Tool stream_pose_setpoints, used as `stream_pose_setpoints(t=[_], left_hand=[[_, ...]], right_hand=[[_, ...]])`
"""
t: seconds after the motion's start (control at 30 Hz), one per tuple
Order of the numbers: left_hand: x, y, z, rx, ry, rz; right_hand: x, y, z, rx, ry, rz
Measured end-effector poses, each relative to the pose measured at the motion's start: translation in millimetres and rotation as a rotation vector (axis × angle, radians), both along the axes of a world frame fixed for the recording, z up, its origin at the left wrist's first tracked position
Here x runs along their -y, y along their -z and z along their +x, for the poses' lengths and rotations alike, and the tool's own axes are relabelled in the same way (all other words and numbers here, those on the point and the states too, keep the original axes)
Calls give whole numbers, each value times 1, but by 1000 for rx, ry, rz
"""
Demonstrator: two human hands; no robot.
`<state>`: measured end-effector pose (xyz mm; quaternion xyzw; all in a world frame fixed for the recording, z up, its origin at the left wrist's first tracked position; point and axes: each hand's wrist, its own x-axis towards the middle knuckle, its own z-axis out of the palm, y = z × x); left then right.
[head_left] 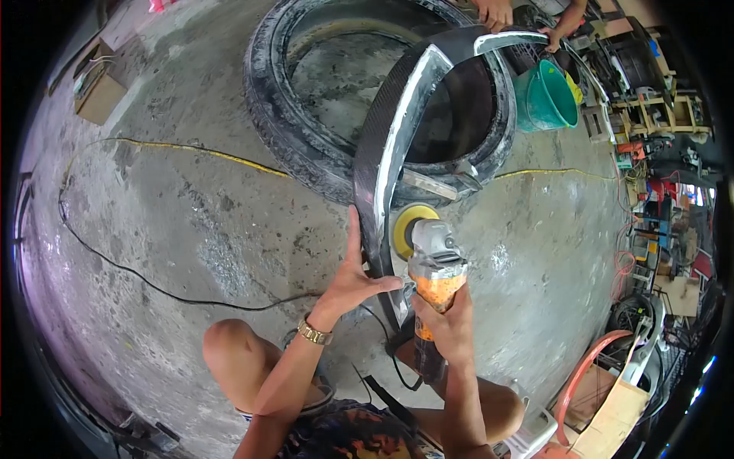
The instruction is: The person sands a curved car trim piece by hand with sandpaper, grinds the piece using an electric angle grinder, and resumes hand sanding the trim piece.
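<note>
My right hand [447, 325] is wrapped round the orange and grey body of an angle grinder [437, 268]. Its round yellow disc [413, 229] is beside the inner edge of a long curved dark panel [380, 141] with white edging; I cannot tell whether they touch. My left hand [355, 279] has its fingers spread, with the index finger along the panel's outer side and the thumb across its lower end. The panel's upper part lies over a large tire [267, 99] on the floor. A watch is on my left wrist.
Another person's hands [495, 13] are at the panel's far end. A green bucket [544, 99] stands to the right of the tire. A black cable [153, 284] and a yellow cord [206, 155] cross the concrete floor. Cluttered shelves line the right side.
</note>
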<state>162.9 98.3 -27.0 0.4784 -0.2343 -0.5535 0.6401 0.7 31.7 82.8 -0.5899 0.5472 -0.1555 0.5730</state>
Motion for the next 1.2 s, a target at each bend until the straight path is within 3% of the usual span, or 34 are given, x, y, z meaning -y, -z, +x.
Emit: stream_pose_setpoints(t=[0.17, 0.67, 1.2], left_hand=[[10, -2, -12, 32, -91, -21], [7, 3, -8, 54, -26, 9], [7, 0, -4, 15, -20, 6]], right_hand=[[1, -7, 9, -86, 2, 7], [4, -12, 21, -171, -113, -100], [1, -7, 24, -73, -38, -35]])
